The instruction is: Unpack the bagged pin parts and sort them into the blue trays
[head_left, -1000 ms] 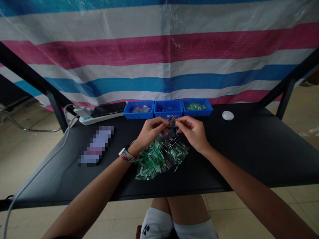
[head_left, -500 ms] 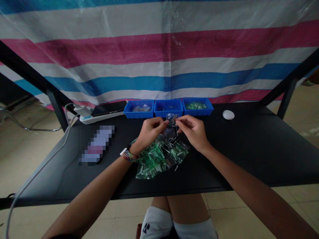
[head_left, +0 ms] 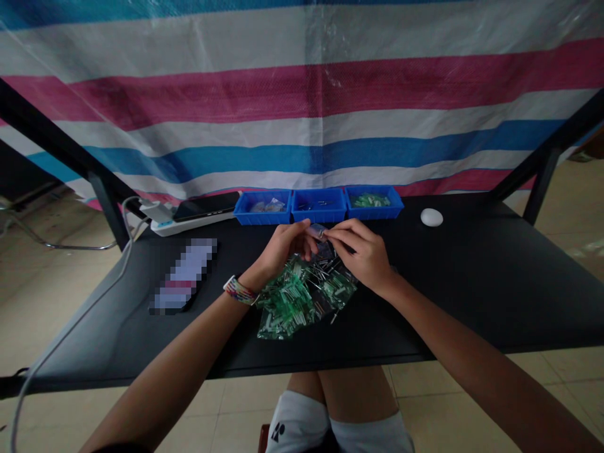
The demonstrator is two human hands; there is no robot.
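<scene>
Hands, left hand [head_left: 282, 250] and right hand [head_left: 359, 251], both pinched on one crinkly clear packet [head_left: 317, 231] above glossy green packets [head_left: 297, 296].

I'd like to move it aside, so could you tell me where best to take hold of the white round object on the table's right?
Take the white round object across its two sides, coming from above. It looks like a low dome lying flat on the black table, with free space all around.
</scene>
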